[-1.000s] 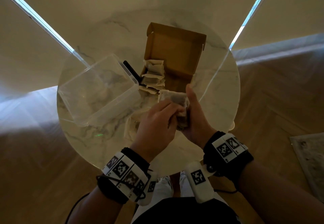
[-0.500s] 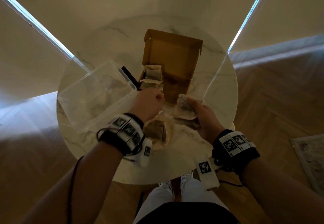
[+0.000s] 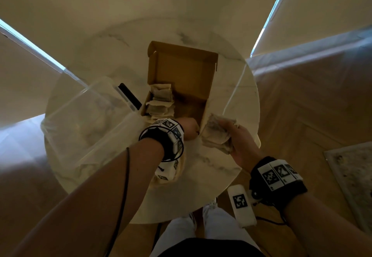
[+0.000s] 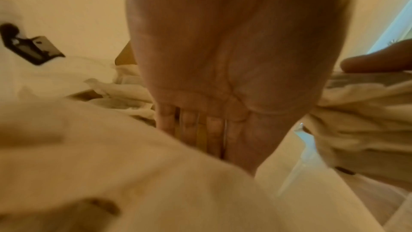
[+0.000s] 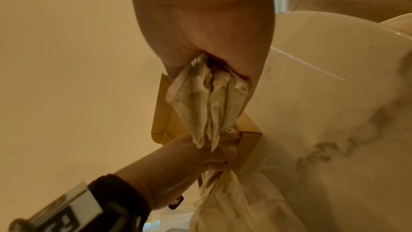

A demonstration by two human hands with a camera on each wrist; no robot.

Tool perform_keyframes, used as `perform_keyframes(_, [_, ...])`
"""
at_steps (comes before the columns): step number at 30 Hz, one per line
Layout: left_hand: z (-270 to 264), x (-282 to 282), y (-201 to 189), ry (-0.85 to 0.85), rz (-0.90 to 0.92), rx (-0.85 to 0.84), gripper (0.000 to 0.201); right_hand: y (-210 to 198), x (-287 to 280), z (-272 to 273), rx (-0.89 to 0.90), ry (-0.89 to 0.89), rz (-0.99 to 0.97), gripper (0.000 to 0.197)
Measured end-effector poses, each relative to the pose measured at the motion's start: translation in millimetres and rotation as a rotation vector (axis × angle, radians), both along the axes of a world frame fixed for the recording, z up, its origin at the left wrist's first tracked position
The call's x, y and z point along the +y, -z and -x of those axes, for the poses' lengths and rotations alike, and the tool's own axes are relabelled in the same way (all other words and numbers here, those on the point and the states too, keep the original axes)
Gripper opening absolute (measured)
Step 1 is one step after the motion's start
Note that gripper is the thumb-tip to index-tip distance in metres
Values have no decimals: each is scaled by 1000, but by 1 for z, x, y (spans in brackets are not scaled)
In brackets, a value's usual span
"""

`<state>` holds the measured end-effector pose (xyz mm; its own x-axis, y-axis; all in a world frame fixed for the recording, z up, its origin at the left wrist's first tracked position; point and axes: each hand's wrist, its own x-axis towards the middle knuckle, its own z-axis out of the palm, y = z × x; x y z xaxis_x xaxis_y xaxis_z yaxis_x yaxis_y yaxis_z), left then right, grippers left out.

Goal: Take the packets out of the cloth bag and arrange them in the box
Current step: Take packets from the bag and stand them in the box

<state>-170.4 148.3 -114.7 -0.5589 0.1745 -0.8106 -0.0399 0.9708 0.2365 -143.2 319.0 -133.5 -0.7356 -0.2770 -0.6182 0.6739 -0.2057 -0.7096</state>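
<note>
cloth bag (image 3: 177, 168): mostly hidden under our left wrist | left hand (image 3: 188, 130): fingers hidden at box (image 3: 181, 79) edge | left wrist view: foreground blurred

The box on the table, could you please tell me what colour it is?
Plain brown cardboard, inside and out; the box shows best in the head view.

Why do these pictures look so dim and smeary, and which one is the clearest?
Head view: dim room, bright strips at the blind edges, wide-angle bending; the cardboard box and right hand stay readable. Left wrist view: the worst, the left hand fills the frame with pale cloth blurred in front. Right wrist view: sharpest, with crisp creases on the packets.
</note>
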Motion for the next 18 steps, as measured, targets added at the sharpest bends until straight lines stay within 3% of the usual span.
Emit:
perform_keyframes(4, [-1, 22, -1, -16, -124, -22, 26, 2, 1, 6, -1, 69, -75, 32])
perform_keyframes(10, [9, 14, -17, -106, -288, 124, 26, -5, 17, 12, 83, 111, -16, 36])
perform_keyframes(12, [13, -6, -25, -241, -290, 183, 28, -7, 14, 11, 109, 74, 20, 38])
perform_keyframes(16, [17, -37, -39, -776, -377, 238, 15, -9, -5, 9, 161, -19, -45, 29])
perform_keyframes(18, [15, -42, -39, -819, -305, 234, 12, -6, -12, 8, 159, -95, -78, 27])
